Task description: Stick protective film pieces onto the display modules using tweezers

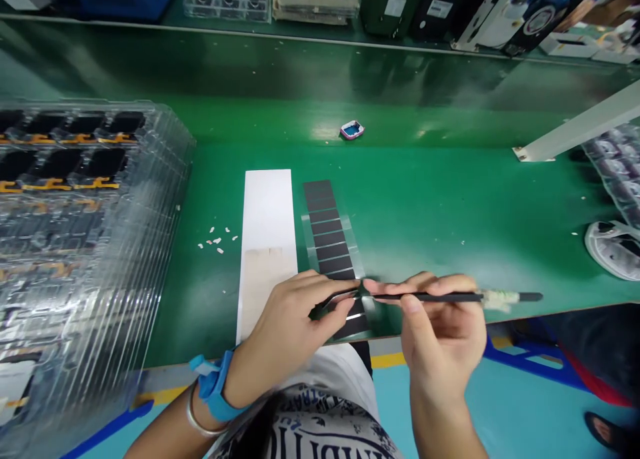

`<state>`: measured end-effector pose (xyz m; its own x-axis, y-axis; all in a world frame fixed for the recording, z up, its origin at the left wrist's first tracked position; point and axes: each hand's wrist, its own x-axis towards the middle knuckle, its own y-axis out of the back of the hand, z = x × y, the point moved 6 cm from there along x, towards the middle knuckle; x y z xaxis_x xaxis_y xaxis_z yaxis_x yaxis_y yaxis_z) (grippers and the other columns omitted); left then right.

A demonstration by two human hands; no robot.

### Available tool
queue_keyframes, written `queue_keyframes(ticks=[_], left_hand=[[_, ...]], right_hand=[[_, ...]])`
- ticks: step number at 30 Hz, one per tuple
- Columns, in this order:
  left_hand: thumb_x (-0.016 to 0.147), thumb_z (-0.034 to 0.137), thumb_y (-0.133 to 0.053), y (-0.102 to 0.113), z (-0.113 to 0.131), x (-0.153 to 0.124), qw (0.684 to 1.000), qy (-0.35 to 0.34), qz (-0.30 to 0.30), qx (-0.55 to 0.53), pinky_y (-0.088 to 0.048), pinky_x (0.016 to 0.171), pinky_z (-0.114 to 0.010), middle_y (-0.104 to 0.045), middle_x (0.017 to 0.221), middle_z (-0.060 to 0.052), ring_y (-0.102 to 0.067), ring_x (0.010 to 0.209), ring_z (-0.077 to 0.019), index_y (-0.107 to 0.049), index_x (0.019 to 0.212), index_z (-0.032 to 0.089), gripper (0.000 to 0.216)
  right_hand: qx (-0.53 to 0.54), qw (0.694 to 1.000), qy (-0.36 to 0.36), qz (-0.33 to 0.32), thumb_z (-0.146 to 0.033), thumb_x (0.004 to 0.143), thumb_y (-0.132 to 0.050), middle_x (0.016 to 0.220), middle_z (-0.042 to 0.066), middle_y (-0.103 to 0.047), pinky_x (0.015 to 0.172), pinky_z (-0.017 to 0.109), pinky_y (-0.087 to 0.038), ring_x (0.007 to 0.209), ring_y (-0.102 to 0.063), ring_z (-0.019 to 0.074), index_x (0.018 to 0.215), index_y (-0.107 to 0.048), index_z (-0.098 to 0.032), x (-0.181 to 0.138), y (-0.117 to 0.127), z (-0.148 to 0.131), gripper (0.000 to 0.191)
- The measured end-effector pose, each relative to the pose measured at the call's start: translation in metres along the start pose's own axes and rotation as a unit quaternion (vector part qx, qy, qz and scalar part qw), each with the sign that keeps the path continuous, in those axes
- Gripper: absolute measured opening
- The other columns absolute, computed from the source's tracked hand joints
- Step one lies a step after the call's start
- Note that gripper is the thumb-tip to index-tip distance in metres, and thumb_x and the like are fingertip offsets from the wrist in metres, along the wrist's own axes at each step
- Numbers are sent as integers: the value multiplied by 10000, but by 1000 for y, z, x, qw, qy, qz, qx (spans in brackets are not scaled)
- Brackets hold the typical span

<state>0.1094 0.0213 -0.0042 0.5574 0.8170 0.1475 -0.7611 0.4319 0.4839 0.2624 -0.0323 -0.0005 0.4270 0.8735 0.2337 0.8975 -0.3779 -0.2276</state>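
Note:
My left hand (295, 312) pinches a small, thin dark piece with a shiny edge (338, 299) between thumb and fingers; what kind it is I cannot make out. In my right hand (443, 339) are slim black tweezers (455, 297), held almost level, with pale tape wrapped near the rear end. Their tip points left and meets or nearly meets the small piece. Beneath both hands lies a clear strip of black rectangular stickers (330, 238). To its left is a long white card (269, 212), its lower part covered by a beige sheet (265, 279).
Stacked clear trays (150, 179) of small screens fill the left side. White scraps (217, 241) lie beside the card. A small pink-rimmed case (352, 130) sits farther back. A white post (580, 125) and white roll (615, 249) stand right. A shelf (310, 35) crosses the back.

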Motion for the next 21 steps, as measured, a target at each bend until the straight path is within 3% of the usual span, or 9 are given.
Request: queue_keyframes(ticks=[5, 8, 11, 14, 21], left_hand=[[955, 145, -530, 1, -3, -1, 1000, -3, 2, -26, -480, 755, -271, -696, 964, -14, -632, 865, -153, -650, 1139, 211, 230], [938, 120, -541, 2, -5, -2, 999, -6, 16, -37, -472, 703, -244, -686, 933, -2, -619, 790, -131, -627, 1204, 225, 299], [930, 123, -543, 3, -6, -3, 999, -5, 26, -32, -451, 630, -232, -658, 843, -1, -586, 705, -126, -644, 1184, 209, 287], [948, 129, -501, 2, -6, -3, 999, -8, 26, -23, -467, 651, -250, -655, 859, -24, -598, 735, -144, -625, 1215, 191, 301], [984, 136, -433, 4, -5, -6, 998, -30, 45, -19, -500, 697, -251, -624, 936, -42, -581, 762, -135, -447, 1417, 216, 441]], right_hand=[[-39, 997, 69, 6, -31, 887, -564, 868, 12, -682, 775, 403, -665, 875, -729, 195, 995, -480, -245, -9, -24, -10, 254], [-65, 993, 102, 15, -17, 880, -552, 882, 15, -679, 775, 414, -669, 874, -727, 194, 1002, -470, -247, -11, -28, -12, 273], [-76, 992, 102, 11, -27, 884, -545, 875, 11, -675, 749, 392, -675, 879, -725, 191, 997, -461, -249, -12, -32, -13, 262], [-66, 993, 99, 11, -19, 883, -539, 881, 13, -670, 763, 403, -671, 887, -723, 196, 998, -461, -244, -12, -35, -13, 264], [-81, 988, 130, 29, -14, 878, -545, 888, 16, -676, 834, 431, -650, 894, -718, 186, 1014, -464, -245, -16, -41, -14, 280]])
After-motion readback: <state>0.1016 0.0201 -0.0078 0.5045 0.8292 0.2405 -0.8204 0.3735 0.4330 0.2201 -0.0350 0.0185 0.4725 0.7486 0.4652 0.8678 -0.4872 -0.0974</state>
